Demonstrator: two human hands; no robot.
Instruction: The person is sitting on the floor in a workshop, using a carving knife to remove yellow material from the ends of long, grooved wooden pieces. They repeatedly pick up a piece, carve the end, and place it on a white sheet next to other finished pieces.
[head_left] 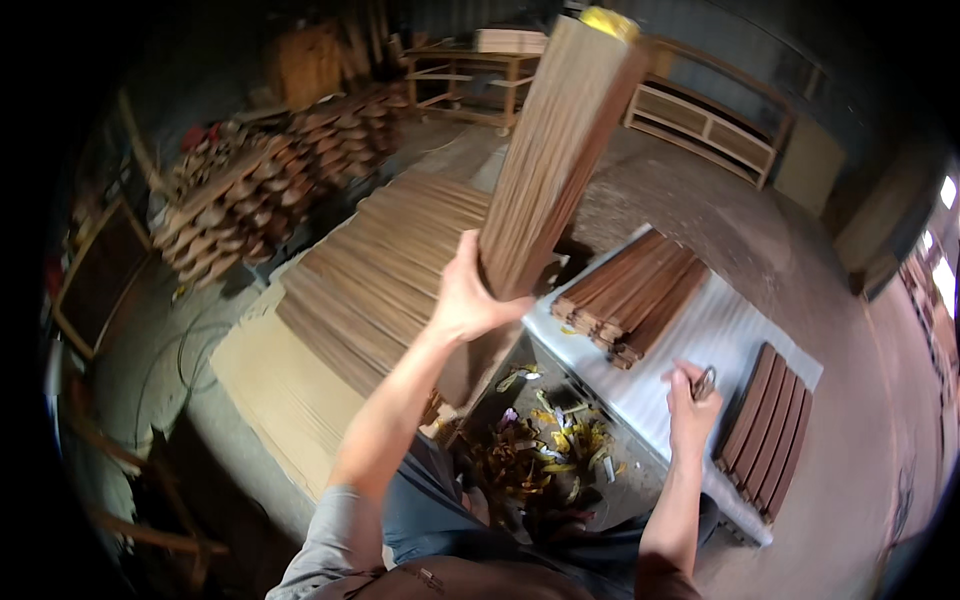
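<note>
My left hand (475,292) is wrapped round a long, thick brown wooden bundle (555,150), held up at a tilt over the boards. Yellow material (610,22) shows at its far top end, and its lower end hangs near my knees. In my right hand (692,405) is a small metal tool with a loop handle, which looks like scissors (706,381). This hand is over the pale sheet-covered table (655,385), between a stack of brown slats (635,290) and a group of dark slats (768,430) laid side by side.
Yellow and pale scraps (555,440) litter the floor between my legs and the table. To the left, long brown boards (375,270) lie over cardboard (270,370). Piled wooden parts (270,190) stand behind them. Wooden frames (705,125) are at the back, and a cable (180,350) lies on the floor.
</note>
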